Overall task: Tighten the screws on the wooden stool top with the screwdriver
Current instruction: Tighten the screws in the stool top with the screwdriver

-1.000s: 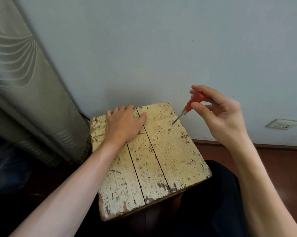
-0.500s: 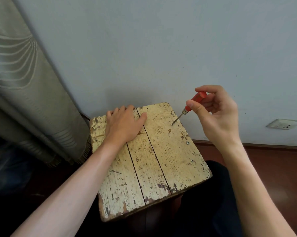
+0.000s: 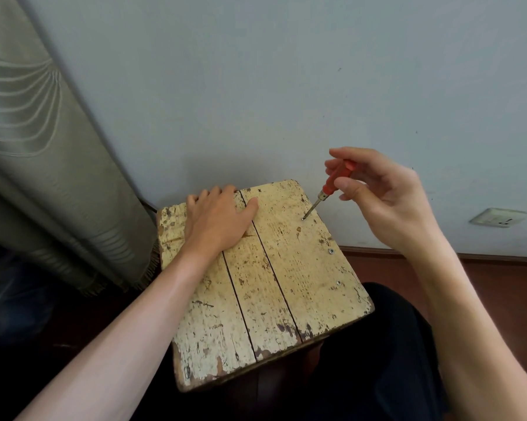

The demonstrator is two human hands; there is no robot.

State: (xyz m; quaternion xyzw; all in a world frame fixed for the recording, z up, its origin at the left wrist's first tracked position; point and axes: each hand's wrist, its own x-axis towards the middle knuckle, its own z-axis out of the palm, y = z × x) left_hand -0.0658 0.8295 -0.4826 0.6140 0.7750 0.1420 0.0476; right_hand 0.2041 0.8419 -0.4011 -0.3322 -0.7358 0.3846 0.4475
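Screwdriver (image 3: 332,182) tip is sitting on the far-right screw (image 3: 304,219) of the stool top (image 3: 286,284).
Right hand (image 3: 387,202) is pinching its red handle; left hand (image 3: 216,220) is lying flat, fingers relaxed, on the far-left planks.

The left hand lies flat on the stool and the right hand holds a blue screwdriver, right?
No, the screwdriver is red, not blue; the head view shows it. The left hand does lie flat on the stool, and the right hand holds the screwdriver.
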